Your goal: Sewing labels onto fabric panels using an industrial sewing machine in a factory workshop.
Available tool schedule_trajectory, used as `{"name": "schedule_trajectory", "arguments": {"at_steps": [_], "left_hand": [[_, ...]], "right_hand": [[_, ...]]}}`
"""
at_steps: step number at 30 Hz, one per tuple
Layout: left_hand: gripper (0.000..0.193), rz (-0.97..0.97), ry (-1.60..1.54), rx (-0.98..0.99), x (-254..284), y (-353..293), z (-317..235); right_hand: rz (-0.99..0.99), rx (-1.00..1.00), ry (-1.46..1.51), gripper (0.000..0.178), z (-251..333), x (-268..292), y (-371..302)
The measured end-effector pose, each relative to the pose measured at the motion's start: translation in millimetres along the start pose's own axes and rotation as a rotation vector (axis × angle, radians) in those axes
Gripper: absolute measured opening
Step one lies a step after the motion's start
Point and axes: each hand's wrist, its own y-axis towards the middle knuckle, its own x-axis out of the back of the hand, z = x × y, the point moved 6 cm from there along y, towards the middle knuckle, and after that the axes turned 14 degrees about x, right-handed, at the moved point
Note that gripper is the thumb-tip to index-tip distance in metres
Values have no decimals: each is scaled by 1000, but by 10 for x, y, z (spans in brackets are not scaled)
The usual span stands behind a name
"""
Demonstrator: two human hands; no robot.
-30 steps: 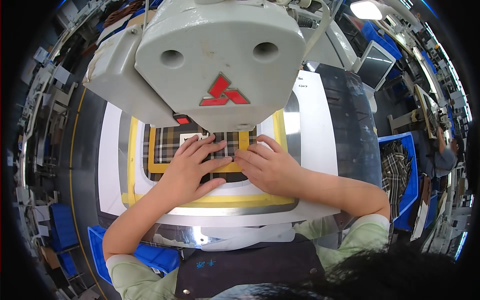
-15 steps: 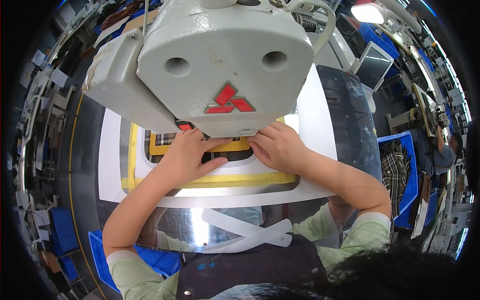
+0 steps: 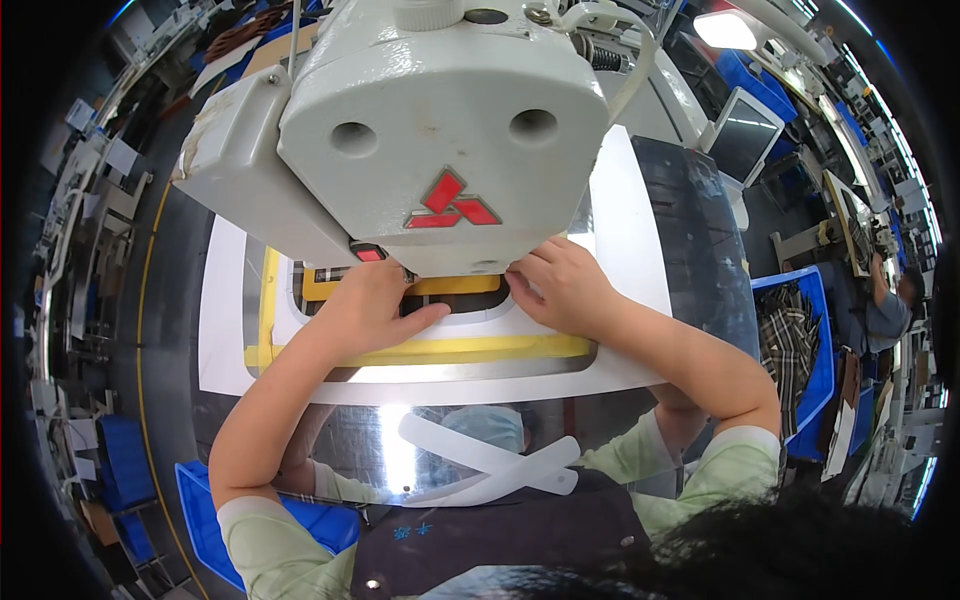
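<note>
While tracing that flat yellow bar (image 3: 460, 286) crosswise from nearer, overlapping left hand (image 3: 365, 308) toward right hand (image 3: 562, 288), seeing bent fingers (image 3: 537, 263), can't tell if gripping.

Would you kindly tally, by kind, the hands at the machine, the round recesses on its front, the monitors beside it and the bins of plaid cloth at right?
Hands, left hand and right hand: 2
Round recesses on the machine head: 2
Monitor: 1
Blue bin of plaid cloth: 1
Total: 6
</note>
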Motion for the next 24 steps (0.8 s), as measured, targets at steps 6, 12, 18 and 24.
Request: {"name": "schedule_trajectory", "arguments": {"at_steps": [6,12,18,24], "left_hand": [[51,-46,-23,-158,120,-159,-207],[53,-149,-115,-299,35,-490,-364],[43,145,-168,-569,-384,-1264,-1034],[28,11,-54,-541,-546,-1132,-976]], "right_hand": [[22,-39,30,7,67,-36,-5],[-86,-64,14,14,-22,-14,-95],[-33,-99,-46,26,96,6,81],[137,-128,-87,42,18,47,-154]]}}
